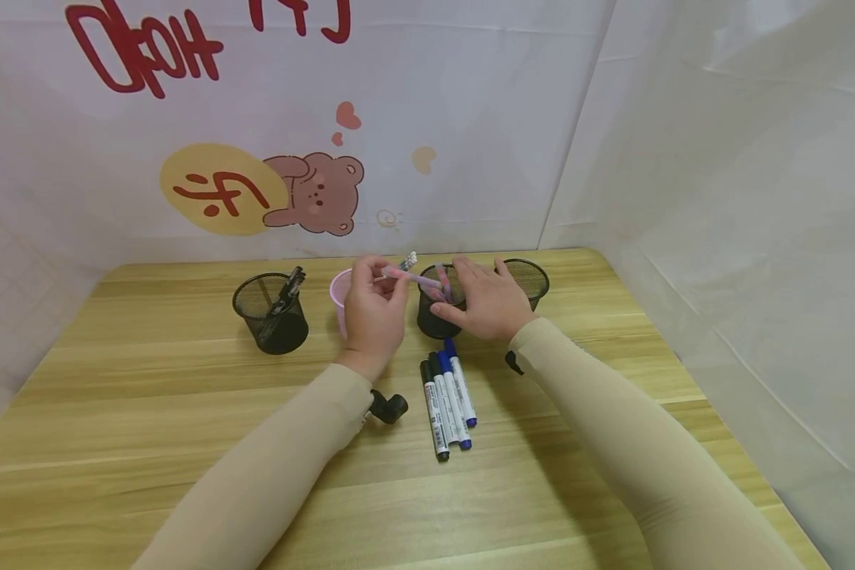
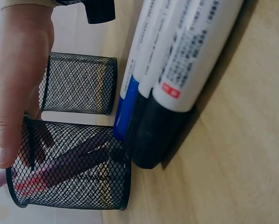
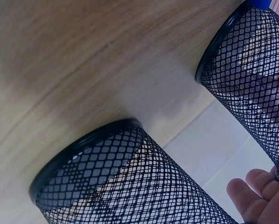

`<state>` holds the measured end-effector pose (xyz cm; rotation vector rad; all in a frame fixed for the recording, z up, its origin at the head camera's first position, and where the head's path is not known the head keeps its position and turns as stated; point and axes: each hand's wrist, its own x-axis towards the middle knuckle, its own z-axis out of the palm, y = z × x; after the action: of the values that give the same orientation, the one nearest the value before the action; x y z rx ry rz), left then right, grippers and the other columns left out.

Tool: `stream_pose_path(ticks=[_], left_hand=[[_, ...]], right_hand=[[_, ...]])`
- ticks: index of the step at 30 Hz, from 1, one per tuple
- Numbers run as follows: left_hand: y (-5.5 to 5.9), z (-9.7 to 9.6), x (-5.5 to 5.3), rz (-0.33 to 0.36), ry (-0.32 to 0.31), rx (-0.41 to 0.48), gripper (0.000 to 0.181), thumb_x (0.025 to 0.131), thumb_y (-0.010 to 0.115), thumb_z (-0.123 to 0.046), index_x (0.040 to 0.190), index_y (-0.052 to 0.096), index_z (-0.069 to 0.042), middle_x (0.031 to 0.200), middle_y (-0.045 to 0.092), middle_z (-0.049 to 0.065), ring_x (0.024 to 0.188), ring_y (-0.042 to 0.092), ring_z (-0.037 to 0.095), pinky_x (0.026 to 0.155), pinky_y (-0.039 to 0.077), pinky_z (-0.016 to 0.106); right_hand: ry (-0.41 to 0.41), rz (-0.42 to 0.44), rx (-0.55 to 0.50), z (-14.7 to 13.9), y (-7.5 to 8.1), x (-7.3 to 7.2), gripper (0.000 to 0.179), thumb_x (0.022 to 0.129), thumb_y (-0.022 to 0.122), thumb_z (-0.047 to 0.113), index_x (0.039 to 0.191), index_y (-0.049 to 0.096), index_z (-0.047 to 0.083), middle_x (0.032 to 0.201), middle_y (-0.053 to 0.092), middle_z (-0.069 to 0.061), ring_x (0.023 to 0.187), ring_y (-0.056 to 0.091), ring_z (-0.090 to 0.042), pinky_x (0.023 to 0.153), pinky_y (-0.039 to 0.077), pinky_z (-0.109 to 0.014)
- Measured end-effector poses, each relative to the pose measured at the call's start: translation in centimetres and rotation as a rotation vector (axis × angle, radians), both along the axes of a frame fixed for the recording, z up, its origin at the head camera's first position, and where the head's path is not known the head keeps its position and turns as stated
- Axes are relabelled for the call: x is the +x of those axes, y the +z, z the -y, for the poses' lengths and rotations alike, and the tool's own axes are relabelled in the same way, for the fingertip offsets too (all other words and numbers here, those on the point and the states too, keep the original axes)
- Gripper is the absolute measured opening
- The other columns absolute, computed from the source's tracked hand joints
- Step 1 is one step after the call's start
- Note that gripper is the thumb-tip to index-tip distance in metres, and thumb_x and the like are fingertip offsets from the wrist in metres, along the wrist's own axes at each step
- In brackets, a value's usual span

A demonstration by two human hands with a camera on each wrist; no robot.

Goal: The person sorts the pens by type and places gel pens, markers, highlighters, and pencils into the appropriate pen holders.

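My left hand (image 1: 376, 305) pinches a pink and pale-purple pen (image 1: 416, 279) over the gap between a pink cup (image 1: 339, 289) and a black mesh pen cup (image 1: 436, 321). The pen's far end reaches over the black cup's rim. More pink-purple pens (image 2: 60, 172) stand inside that mesh cup. My right hand (image 1: 495, 305) rests at the cup's right rim with its thumb and fingers extended; the left wrist view shows the thumb (image 2: 6, 140) straight along the rim. White-topped pens (image 1: 409, 260) stick up behind my left hand, their lower parts hidden.
Several black- and blue-capped markers (image 1: 447, 404) lie side by side in front of the cups. Another mesh cup (image 1: 529, 277) stands at the right, partly behind my right hand. A mesh cup (image 1: 274, 328) with black pens (image 1: 288, 289) stands left. A white curtain (image 1: 470, 119) hangs behind.
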<state>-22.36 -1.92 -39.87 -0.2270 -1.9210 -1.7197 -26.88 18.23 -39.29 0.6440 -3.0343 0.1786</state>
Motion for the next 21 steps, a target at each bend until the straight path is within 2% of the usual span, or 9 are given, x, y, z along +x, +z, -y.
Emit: stream_pose_path(ticks=[9,14,21], left_hand=[[-0.43,-0.55,0.10,0.017,0.011,-0.069,0.033,0.098,0.072,-0.004,0.127,0.057,0.000,0.108,0.068,0.016,0.094,0.078,0.031,0.084,0.064,0.034],[-0.53,-0.76,0.15,0.006,0.007,-0.080,0.034,0.097,0.072,-0.002,0.128,0.058,0.001,0.110,0.069,0.018,0.094,0.079,0.032,0.083,0.065,0.037],[-0.66,-0.88,0.07,0.004,-0.013,-0.096,0.026,0.099,0.069,-0.003,0.123,0.059,0.001,0.116,0.071,0.022,0.094,0.079,0.032,0.085,0.065,0.040]], right_hand=[[0.003,-0.008,0.010,0.00,-0.07,-0.02,0.104,0.097,0.040,0.082,0.167,0.025,0.006,0.172,0.034,-0.010,0.155,0.041,-0.032,0.131,0.013,-0.064],[0.003,-0.006,0.012,0.08,-0.06,0.03,0.104,0.097,0.041,0.081,0.167,0.024,0.006,0.172,0.034,-0.010,0.155,0.041,-0.033,0.131,0.012,-0.064],[0.004,-0.003,0.010,0.11,-0.02,0.07,0.104,0.097,0.042,0.081,0.167,0.024,0.006,0.172,0.033,-0.010,0.155,0.040,-0.033,0.131,0.011,-0.064]])
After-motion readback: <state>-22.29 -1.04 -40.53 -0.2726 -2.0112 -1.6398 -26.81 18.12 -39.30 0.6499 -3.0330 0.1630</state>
